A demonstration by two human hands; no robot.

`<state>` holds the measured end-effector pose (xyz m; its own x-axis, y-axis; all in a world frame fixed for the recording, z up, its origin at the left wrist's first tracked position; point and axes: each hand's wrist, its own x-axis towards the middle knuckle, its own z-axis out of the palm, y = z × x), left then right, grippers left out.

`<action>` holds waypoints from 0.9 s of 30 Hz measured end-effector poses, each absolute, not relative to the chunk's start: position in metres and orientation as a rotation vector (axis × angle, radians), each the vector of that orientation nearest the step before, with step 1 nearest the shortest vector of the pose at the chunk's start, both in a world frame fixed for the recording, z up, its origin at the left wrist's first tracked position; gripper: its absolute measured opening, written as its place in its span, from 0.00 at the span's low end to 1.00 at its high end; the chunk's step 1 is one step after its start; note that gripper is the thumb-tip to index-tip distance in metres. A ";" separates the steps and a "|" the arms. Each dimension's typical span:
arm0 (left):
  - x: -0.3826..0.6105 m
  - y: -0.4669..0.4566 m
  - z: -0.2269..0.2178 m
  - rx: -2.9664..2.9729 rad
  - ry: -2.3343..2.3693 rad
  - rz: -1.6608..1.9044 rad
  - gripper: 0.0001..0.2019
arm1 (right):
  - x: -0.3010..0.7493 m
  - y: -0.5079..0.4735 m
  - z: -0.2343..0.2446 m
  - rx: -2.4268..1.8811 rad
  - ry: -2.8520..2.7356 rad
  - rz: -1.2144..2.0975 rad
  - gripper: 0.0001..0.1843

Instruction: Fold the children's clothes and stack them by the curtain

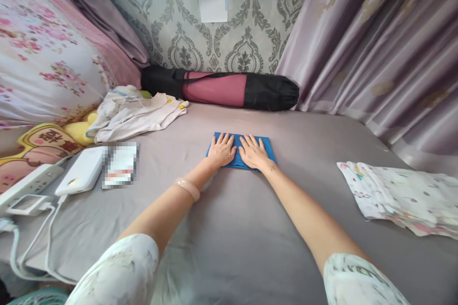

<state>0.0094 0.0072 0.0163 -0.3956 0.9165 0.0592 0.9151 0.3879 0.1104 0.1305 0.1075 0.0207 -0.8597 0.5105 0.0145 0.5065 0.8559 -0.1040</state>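
A folded blue cloth (236, 164) lies flat near the middle of the grey sheet. On its left part rests my left hand (222, 149), palm down with fingers stretched out. My right hand (253, 151) presses flat on the right part, its fingers spread and pointing away from me. Both hands touch the cloth from above and grip nothing. Much of the cloth's middle is covered by them. A pale bangle (188, 188) is on my left forearm.
A rolled mat (214, 89) in a black cover lies along the wall. To the left are light clothes (143, 114), a white power bank (80, 171) and a power strip (30, 183) with cables. Folded patterned cloths (404, 198) lie on the right, beside curtains (379, 47).
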 end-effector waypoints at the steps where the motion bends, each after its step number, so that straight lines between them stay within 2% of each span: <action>1: 0.009 0.007 0.018 1.719 2.606 0.192 0.29 | 0.130 0.108 0.021 -0.819 -2.987 0.155 0.32; 9: 0.008 -0.002 0.040 1.663 2.599 0.221 0.31 | 0.144 0.119 0.034 -0.962 -2.878 0.204 0.33; 20: 0.002 -0.009 0.028 1.586 2.563 0.235 0.34 | 0.154 0.124 0.023 -1.137 -2.889 0.216 0.34; 27: 0.001 -0.018 0.044 1.535 2.506 0.214 0.36 | 0.168 0.125 0.034 -1.150 -2.904 0.343 0.35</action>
<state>0.0009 -0.0178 0.0437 -0.4437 0.8916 -0.0900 0.8635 0.4523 0.2232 0.1680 0.1249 0.0343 -0.7321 0.6764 -0.0808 0.6766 0.7082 -0.2016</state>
